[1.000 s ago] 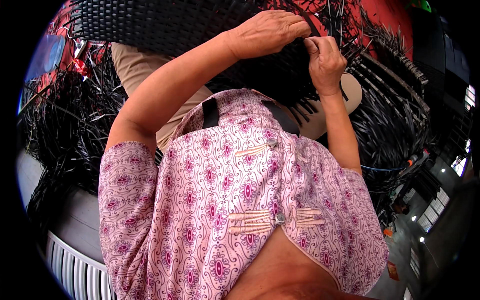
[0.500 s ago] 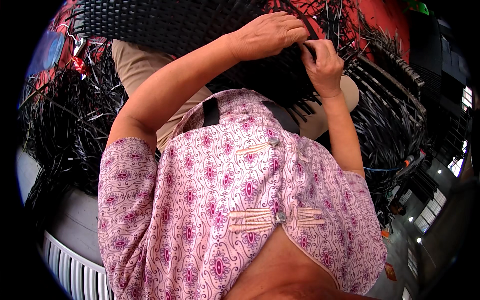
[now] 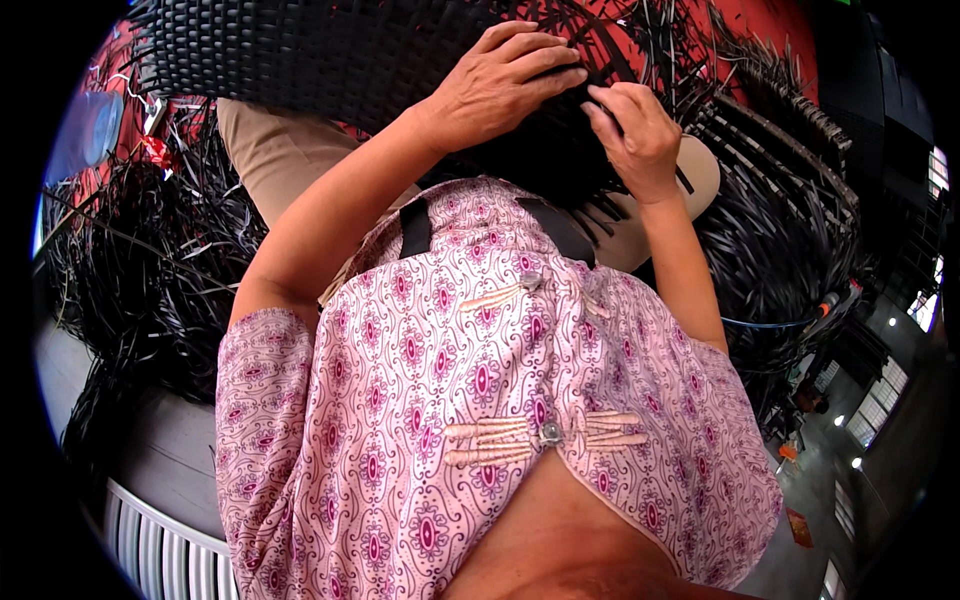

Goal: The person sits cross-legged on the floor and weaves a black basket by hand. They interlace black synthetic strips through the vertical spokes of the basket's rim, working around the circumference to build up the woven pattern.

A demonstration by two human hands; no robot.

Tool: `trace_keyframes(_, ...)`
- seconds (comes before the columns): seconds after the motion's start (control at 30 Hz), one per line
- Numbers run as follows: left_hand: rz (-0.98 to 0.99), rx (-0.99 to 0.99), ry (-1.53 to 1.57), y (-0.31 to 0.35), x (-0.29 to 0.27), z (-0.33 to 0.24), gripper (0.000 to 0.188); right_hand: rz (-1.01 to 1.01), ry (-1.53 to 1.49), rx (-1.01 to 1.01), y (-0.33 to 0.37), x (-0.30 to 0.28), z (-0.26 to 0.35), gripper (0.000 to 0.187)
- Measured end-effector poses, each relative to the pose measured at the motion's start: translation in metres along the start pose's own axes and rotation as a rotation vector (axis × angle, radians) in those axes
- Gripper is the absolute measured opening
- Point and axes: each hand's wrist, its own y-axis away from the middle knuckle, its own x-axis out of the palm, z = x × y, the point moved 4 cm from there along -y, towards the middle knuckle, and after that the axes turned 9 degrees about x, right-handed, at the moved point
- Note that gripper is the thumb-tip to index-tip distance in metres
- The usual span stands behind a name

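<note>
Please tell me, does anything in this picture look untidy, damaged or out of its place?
Yes. Loose black strips lie in a tangled heap around the person instead of in order. The woven black panel looks even and undamaged. The left hand rests on it; the right hand pinches strips at its edge.

I see a short-sleeved pink blouse (image 3: 480, 400) with purple ornamental print, pale braided frog fastenings (image 3: 545, 435), black shoulder straps (image 3: 414, 228), and tan trousers (image 3: 275, 160).

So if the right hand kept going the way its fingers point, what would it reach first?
Probably the left hand: the right hand has its fingers curled up and to the left over the black woven panel, with the left fingertips just ahead. Depth is unclear.
</note>
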Motion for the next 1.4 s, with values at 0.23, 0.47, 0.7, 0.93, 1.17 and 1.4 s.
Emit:
trace_keyframes(0.23,0.048,-0.056,-0.063,0.003,0.002,-0.004,0.044,0.134,0.104,0.581,0.037,-0.056,-0.035,0.021)
trace_keyframes(0.47,0.206,-0.084,-0.114,-0.010,0.016,-0.023,0.064,0.152,-0.044,0.773,0.082,-0.067,-0.049,0.023)
trace_keyframes(0.7,0.285,-0.112,-0.175,0.006,0.019,-0.031,0.074,0.244,-0.109,0.822,0.090,-0.061,-0.055,0.021)
trace_keyframes(0.93,0.145,-0.080,-0.025,0.025,-0.016,-0.019,0.051,-0.045,0.005,0.682,0.028,-0.081,-0.005,0.008)
trace_keyframes(1.17,0.136,-0.214,-0.196,0.003,-0.056,0.045,0.043,-0.070,-0.026,0.330,-0.004,-0.010,0.032,0.019)
trace_keyframes(1.4,0.386,-0.103,0.021,-0.012,-0.061,0.073,0.046,-0.050,0.081,0.202,-0.040,0.021,0.041,0.033)
